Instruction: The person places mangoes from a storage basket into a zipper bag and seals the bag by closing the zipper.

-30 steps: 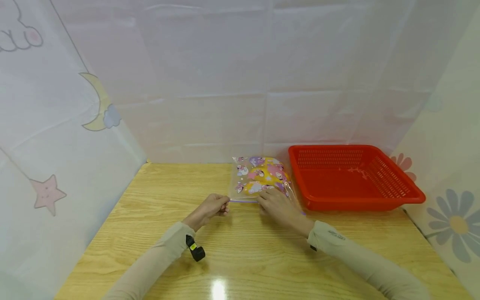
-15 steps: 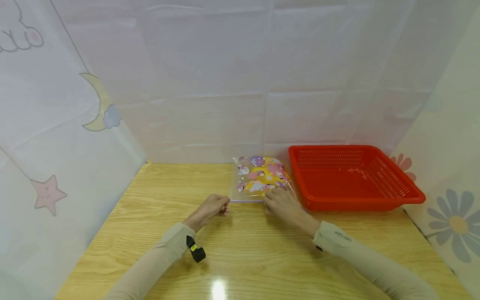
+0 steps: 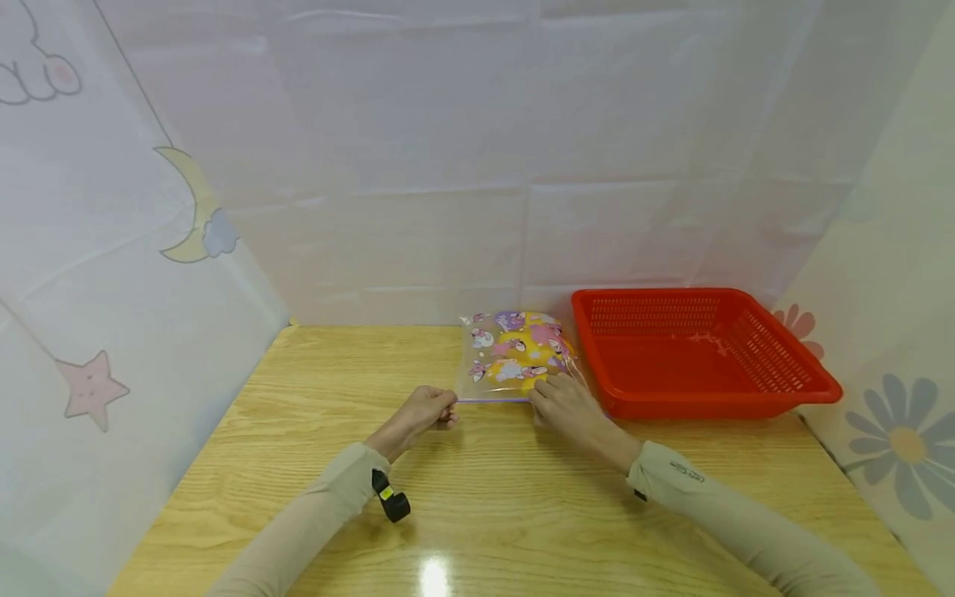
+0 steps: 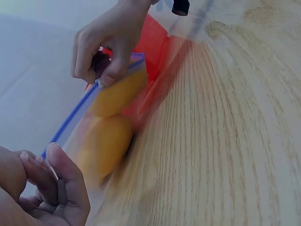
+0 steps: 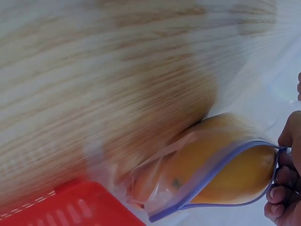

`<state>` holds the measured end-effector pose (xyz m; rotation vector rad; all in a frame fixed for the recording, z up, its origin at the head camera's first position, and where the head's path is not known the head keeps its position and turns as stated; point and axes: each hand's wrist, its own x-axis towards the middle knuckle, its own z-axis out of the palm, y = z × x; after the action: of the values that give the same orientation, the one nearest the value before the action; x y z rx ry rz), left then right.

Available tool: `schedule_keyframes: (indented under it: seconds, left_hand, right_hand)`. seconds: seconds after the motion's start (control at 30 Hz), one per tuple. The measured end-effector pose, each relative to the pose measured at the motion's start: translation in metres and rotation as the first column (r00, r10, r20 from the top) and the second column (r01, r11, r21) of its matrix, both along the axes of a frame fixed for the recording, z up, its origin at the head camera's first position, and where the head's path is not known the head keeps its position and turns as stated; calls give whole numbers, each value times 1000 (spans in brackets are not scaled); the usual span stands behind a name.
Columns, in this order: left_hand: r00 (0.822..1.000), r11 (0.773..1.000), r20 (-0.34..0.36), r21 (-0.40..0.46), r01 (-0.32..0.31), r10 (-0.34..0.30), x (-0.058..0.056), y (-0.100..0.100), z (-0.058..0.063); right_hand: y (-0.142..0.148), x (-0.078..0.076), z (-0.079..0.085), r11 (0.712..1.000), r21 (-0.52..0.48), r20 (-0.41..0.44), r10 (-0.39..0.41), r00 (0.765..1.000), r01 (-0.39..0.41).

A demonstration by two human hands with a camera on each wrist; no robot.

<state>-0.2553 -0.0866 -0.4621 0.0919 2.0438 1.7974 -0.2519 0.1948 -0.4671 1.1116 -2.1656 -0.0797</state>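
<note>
A clear zip bag [image 3: 492,348] printed with pink and purple cartoon figures lies at the back of the table, a purple zip strip along its near edge. Inside are yellow-orange fruits [image 4: 106,146] that look like mangoes. My left hand [image 3: 425,410] pinches the left end of the strip. Further right, my right hand [image 3: 563,408] pinches the strip at a small whitish slider [image 4: 99,83]. Between the hands the strip runs straight. Beyond my right hand, the bag's mouth [image 5: 221,165] gapes with a fruit showing in it; the slider is hidden in the head view.
A red plastic basket [image 3: 612,405] with slotted walls stands close to the bag's right side. The wooden table [image 3: 477,497] meets a pale curtain [image 3: 403,249] at the back. A black wrist camera [image 3: 394,503] hangs below my left sleeve.
My right hand has slid a little to the right along the zip strip, so a longer straight stretch shows between the hands. My left hand has stayed at its corner.
</note>
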Motion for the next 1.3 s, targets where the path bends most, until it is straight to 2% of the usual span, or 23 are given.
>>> schedule_keyframes:
  seconds: [0.13, 0.27, 0.57, 0.7, 0.87, 0.97, 1.1, 1.3]
  left_hand:
    - [1000, 1000, 1, 17, -12, 12, 0, 1, -1]
    - [1000, 1000, 8, 19, 3, -4, -2, 0, -1]
    - [999, 1000, 39, 14, 27, -27, -4, -3, 2]
    - [997, 998, 53, 8, 56, -57, -4, -2, 0]
    - [990, 995, 102, 38, 94, -97, -4, 1, -1]
    - [989, 993, 97, 53, 105, -110, -5, 2, -3]
    - [993, 994, 87, 80, 70, -77, -6, 4, -3]
    - [997, 994, 79, 110, 11, -20, -4, 8, -3]
  right_hand:
    - [3, -1, -1, 1000, 21, 10, 0, 1000, -1]
    - [7, -2, 0, 999, 37, 19, -18, 1000, 18]
    - [10, -6, -2, 998, 56, -20, -29, 999, 30]
    - [11, -7, -2, 997, 60, -42, -36, 998, 38]
    - [12, -5, 1, 991, 119, 12, -71, 997, 69]
    - [11, -3, 1, 986, 148, 25, -84, 996, 80]
    - [13, -6, -2, 990, 135, -2, -47, 999, 47]
    - [20, -11, -6, 991, 123, -33, 50, 998, -45]
